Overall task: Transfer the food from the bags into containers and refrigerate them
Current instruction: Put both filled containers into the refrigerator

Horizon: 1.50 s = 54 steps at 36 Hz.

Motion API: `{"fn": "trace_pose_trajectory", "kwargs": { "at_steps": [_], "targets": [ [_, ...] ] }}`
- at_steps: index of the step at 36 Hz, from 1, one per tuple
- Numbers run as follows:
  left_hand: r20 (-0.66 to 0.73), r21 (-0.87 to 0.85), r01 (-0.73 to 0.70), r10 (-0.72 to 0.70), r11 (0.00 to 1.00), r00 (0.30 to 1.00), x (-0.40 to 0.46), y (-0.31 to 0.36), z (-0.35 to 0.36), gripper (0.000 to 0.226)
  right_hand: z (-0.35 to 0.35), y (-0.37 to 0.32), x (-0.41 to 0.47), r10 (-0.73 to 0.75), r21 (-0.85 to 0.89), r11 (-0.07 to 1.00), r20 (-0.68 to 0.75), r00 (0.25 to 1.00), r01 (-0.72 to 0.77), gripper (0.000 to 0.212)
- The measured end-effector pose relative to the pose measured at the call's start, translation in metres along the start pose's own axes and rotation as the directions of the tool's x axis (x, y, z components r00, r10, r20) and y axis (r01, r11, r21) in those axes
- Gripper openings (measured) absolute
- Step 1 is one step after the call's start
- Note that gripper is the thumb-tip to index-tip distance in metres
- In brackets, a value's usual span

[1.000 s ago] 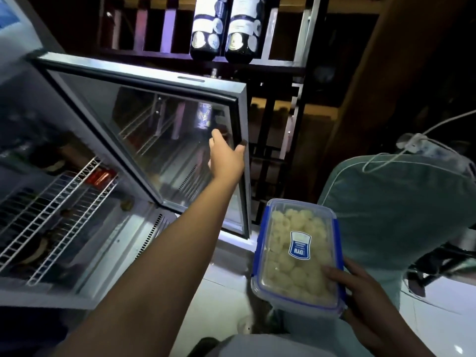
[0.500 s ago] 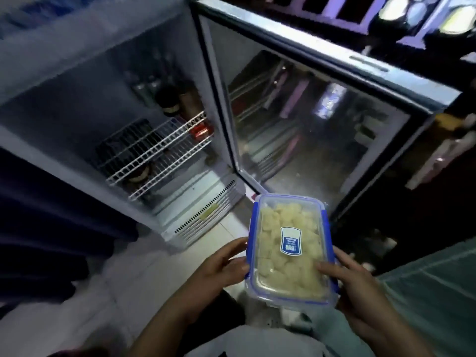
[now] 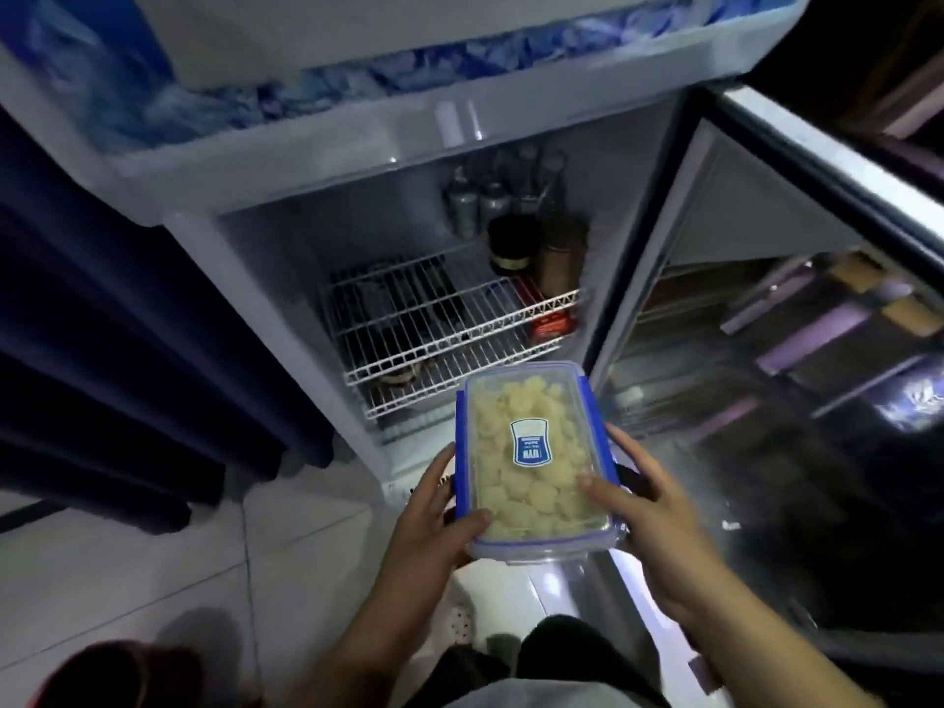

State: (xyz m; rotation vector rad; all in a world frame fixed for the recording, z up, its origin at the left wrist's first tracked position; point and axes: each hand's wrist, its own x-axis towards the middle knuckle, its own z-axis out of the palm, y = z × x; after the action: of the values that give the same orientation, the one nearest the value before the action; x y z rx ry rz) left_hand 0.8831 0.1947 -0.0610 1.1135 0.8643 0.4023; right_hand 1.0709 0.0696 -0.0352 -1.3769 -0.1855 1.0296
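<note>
Food, pale and in rounded pieces, is seen in the head view already packed into a clear container (image 3: 536, 462) with a blue-rimmed lid that appears clipped shut, so the transfer step for this batch is judged done. The container is held level between both hands, in front of and below the wire shelf (image 3: 449, 324) of the open fridge (image 3: 357, 161), not yet inside it. The left hand (image 3: 434, 518) is wrapped along the left edge, its thumb laid over the near corner of the lid and the fingers curled underneath out of sight; the right hand (image 3: 649, 508) is closed on the right edge, thumb pressed on the lid and fingers bent around the side. The glass door (image 3: 797, 380) is swung wide to the right. Bottles and jars are crowded at the shelf's back right, while its front left looks free. Placing the container and shutting the door are judged to remain; whether other bags wait cannot be told.
</note>
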Motion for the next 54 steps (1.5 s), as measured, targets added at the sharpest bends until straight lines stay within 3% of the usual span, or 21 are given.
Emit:
{"fn": "trace_pose_trajectory", "kwargs": {
  "at_steps": [4,11,21,31,38,41,46,50,54],
  "targets": [
    [-0.1,-0.046,-0.006,0.002,0.999,0.995,0.043,0.017,-0.005,0.066,0.014,-0.011,0.045,-0.039,-0.134,0.989,0.152,0.988,0.06,0.079],
    [-0.238,-0.109,0.014,-0.04,0.994,0.97,0.122,0.046,0.001,0.07,0.011,-0.046,0.141,0.024,-0.384,0.911,0.41,0.912,0.148,0.103],
    [-0.388,-0.214,0.009,-0.093,0.977,0.917,0.215,0.063,0.016,0.058,0.025,-0.053,0.247,-0.079,-0.434,0.859,0.41,0.909,0.27,0.073],
    [-0.466,-0.079,-0.014,-0.024,0.997,0.884,0.259,0.069,0.019,0.03,0.039,-0.054,0.296,-0.031,-0.504,0.833,0.371,0.928,0.23,0.061],
    [-0.434,0.015,-0.013,0.019,1.0,0.901,0.272,0.061,0.017,0.046,0.045,-0.054,0.307,0.024,-0.588,0.771,0.41,0.912,0.244,0.062],
    [-0.424,0.147,-0.044,0.104,0.988,0.9,0.272,0.054,0.019,0.056,0.038,-0.053,0.307,-0.02,-0.675,0.659,0.425,0.905,0.332,0.062],
    [-0.433,0.332,-0.146,0.288,0.932,0.854,0.269,0.038,0.025,0.046,0.025,-0.042,0.303,-0.076,-0.755,0.434,0.513,0.855,0.492,0.066],
    [-0.442,0.439,-0.115,0.326,0.891,0.836,0.274,0.036,0.026,0.04,0.029,-0.042,0.313,-0.076,-0.78,0.198,0.592,0.802,0.594,0.068],
    [-0.438,0.531,-0.059,0.334,0.845,0.834,0.286,0.046,0.025,0.039,0.04,-0.05,0.327,-0.035,-0.799,0.135,0.588,0.808,0.586,0.077]
  ]
}}
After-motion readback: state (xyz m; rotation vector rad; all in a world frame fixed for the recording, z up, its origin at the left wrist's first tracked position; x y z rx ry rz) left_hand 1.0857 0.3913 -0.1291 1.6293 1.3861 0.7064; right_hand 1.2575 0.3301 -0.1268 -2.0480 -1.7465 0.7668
